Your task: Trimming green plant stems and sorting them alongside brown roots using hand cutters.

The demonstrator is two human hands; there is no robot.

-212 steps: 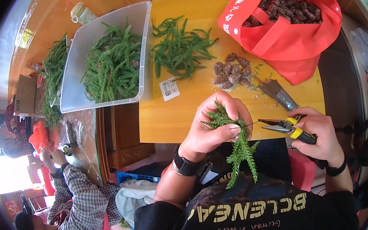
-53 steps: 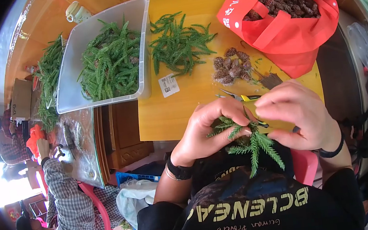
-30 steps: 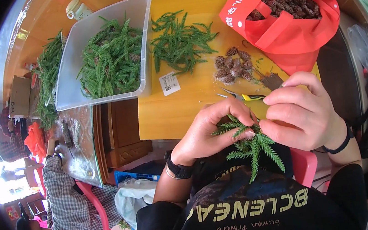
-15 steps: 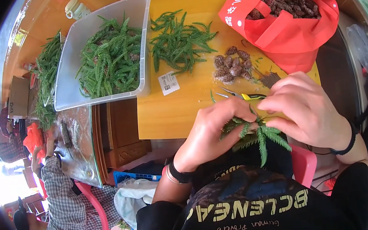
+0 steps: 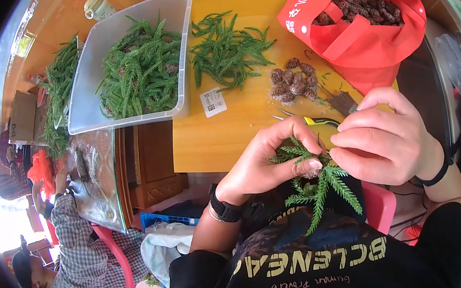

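Note:
Between thumb and fingers, my left hand (image 5: pixel 264 160) pinches a small bunch of green fir-like sprigs (image 5: pixel 333 186) above my lap. Part of a brownish pine cone seems to show at the bunch's centre, under the thumb. My right hand (image 5: pixel 388 139) is closed close against the bunch's right side, fingers curled together; what they grip is too small to make out. Just beyond my hands lie yellow-and-black pliers (image 5: pixel 321 122), jaws pointing left. Past these sits a pile of small pine cones (image 5: pixel 293 80), with a bundle of thin brown stems (image 5: pixel 342 102) to its right.
Loose green sprigs (image 5: pixel 230 49) and a white label (image 5: pixel 213 102) lie on the yellow table (image 5: pixel 202 147). A clear plastic bin (image 5: pixel 186 100) of sprigs stands left, a red bag (image 5: pixel 366 49) of pine cones right. Another person (image 5: pixel 92 256) works at a glass-topped table far left.
My right hand has shifted slightly right and its fingers have curled closer together. The bunch in my left hand has turned, its fronds now pointing lower left and right.

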